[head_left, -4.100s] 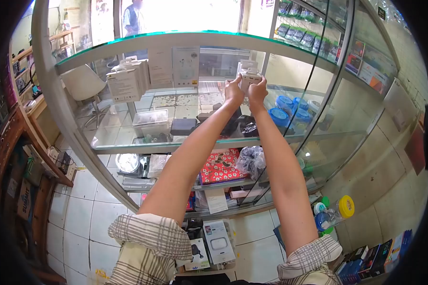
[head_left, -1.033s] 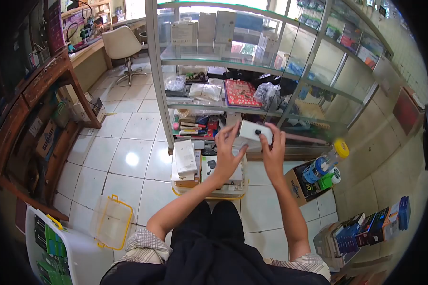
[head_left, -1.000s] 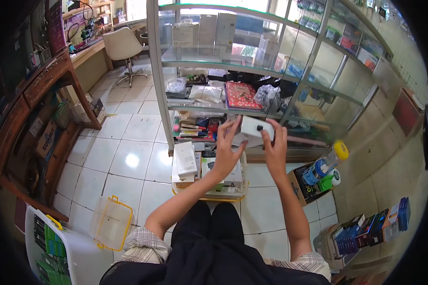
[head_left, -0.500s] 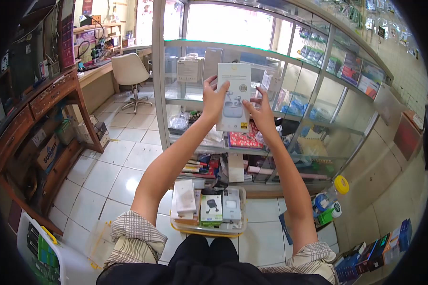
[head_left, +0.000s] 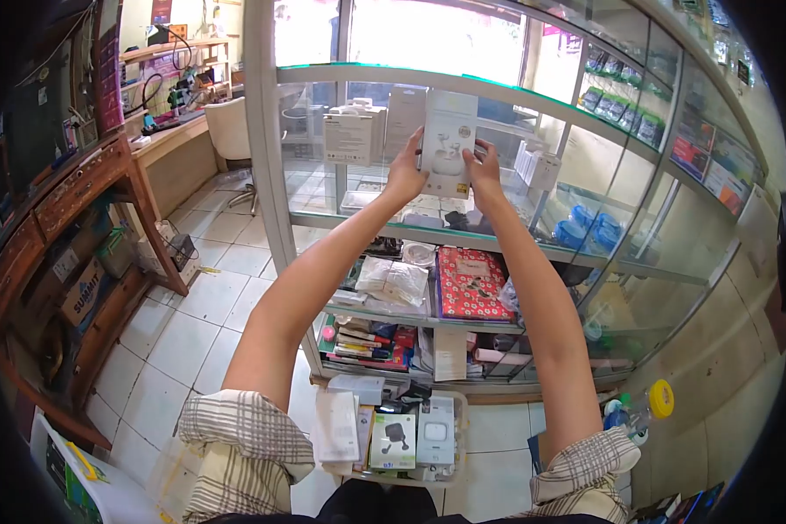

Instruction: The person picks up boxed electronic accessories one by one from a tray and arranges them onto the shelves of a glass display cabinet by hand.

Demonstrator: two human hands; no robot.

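Note:
A white earbuds box [head_left: 448, 131] stands upright between my two hands, at the upper shelf of the glass display cabinet [head_left: 266, 175]. My left hand [head_left: 407, 168] grips its left edge, and my right hand [head_left: 484, 171] grips the right edge with the thumb on the front. Earbuds and their case are printed on the box face. Just left of it on the shelf are another white box [head_left: 349, 138] and a grey-white box [head_left: 405, 113]. To the right stand small white boxes [head_left: 537, 164].
Below me a clear plastic bin [head_left: 459, 437] holds several gadget boxes. Lower cabinet shelves carry a red floral book [head_left: 473, 284], a plastic-wrapped packet [head_left: 391, 281] and pens. A wooden desk [head_left: 79, 201] stands left, a yellow-lidded jar [head_left: 659, 399] right.
Both hands have carried the earbuds box forward, away from me and closer to the cabinet's upper shelf. My view has shifted nearer to the cabinet.

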